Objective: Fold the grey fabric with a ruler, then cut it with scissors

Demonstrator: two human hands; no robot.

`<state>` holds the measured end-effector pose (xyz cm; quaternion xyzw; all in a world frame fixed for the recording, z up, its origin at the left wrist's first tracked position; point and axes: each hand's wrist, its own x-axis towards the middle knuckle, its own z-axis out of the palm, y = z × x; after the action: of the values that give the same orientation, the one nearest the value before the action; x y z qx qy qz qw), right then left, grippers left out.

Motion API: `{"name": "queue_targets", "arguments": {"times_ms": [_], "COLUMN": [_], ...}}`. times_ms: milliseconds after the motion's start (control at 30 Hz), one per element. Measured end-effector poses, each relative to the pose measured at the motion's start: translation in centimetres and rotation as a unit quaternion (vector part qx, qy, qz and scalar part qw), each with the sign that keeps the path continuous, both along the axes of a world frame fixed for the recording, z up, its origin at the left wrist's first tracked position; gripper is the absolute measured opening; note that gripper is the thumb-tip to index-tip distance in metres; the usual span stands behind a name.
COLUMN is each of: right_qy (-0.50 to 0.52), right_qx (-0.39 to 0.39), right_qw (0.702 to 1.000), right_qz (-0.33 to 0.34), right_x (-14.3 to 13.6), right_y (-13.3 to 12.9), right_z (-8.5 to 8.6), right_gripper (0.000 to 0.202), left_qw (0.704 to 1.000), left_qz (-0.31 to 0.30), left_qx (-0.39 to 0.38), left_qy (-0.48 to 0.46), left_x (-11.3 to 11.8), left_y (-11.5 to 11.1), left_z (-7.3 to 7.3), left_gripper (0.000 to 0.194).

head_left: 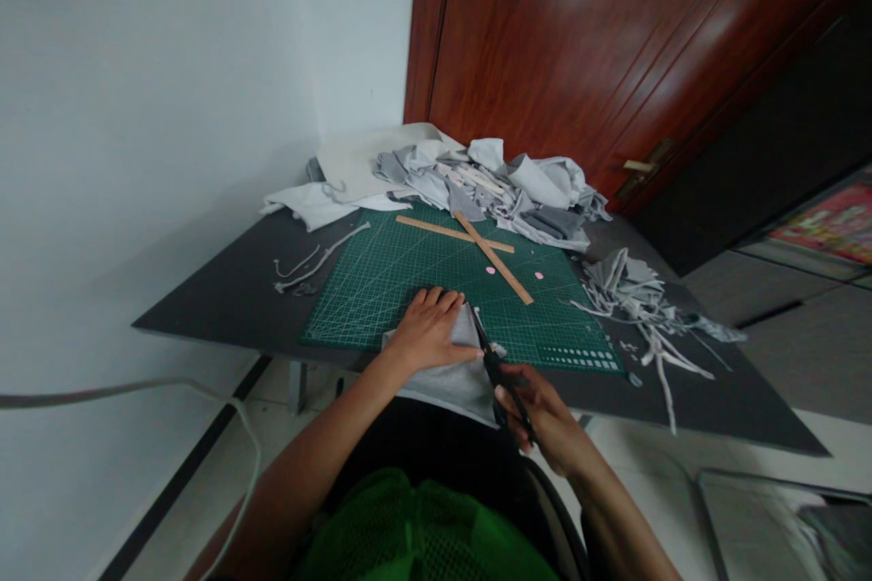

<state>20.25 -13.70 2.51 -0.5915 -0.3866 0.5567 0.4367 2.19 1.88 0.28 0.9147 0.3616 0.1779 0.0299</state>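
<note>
A piece of grey cloth [450,381] lies over the front edge of the green cutting mat [354,290] and hangs a little off the table. Pressed flat on it is my left hand [429,331], fingers stretched forward and the thumb pointing right, near the blades. My right hand [545,413] grips black scissors [491,368] by the handles. Their blades point away from me, along the cloth's right edge. Small light scraps lie beside the blades on the mat.
Two wooden rulers [500,265] lie crossed on the mat, with two small pink pieces [539,275] nearby. Behind them is a heap of grey and white cloth [545,182]. Cloth strips [654,327] are tangled at the right; a few cords [327,254] lie left. A white cable [252,436] crosses the lower left.
</note>
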Motion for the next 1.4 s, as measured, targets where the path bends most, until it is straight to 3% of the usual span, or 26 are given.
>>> {"name": "queue_targets", "arguments": {"times_ms": [200,367,500,600,800,900,1000,1167,1300,1400], "right_qy": [0.018,-0.011,-0.086,-0.084,0.003,0.066,0.115,0.164,0.184,0.181], "right_qx": [-0.027,-0.027,0.036,0.079,0.015,-0.045,-0.075,-0.094,-0.095,-0.087], "right_qw": [0.999,0.998,0.983,0.977,1.0,0.996,0.99,0.981,0.977,0.977], "right_qz": [-0.02,-0.06,-0.161,-0.178,-0.007,0.028,0.033,-0.03,-0.054,-0.07], "right_x": [0.5,4.2,8.0,9.0,4.3,1.3,-0.2,-0.2,0.0,0.1], "right_y": [-0.2,-0.8,-1.1,-2.2,-5.9,-6.7,-6.2,-4.7,-3.7,-2.9], "right_z": [0.0,-0.4,-0.7,-0.6,-0.8,-1.3,-1.3,-0.3,0.4,0.6], "right_gripper": [0.07,0.076,0.076,0.07,0.063,0.066,0.073,0.074,0.077,0.073], "left_qw": [1.0,1.0,0.997,0.996,0.998,0.989,0.978,0.956,0.965,0.984], "left_qz": [-0.001,0.005,-0.057,-0.081,0.057,0.146,0.204,0.288,0.251,0.132], "left_qx": [0.014,0.005,0.014,-0.004,0.004,0.006,-0.017,-0.016,0.075,0.115], "left_qy": [-0.005,-0.025,-0.056,-0.044,0.014,0.032,0.046,0.046,-0.005,-0.032], "left_x": [0.0,-0.2,-0.5,-0.5,-1.5,-2.6,-3.7,-4.2,-3.4,-2.5], "left_y": [-0.1,0.2,0.7,1.1,2.3,3.1,4.0,4.5,3.4,2.1], "left_z": [0.1,0.1,0.4,0.6,1.1,1.0,0.7,0.7,1.4,1.9], "left_gripper": [0.077,0.056,0.03,0.013,0.028,0.038,0.048,0.055,0.057,0.044]}}
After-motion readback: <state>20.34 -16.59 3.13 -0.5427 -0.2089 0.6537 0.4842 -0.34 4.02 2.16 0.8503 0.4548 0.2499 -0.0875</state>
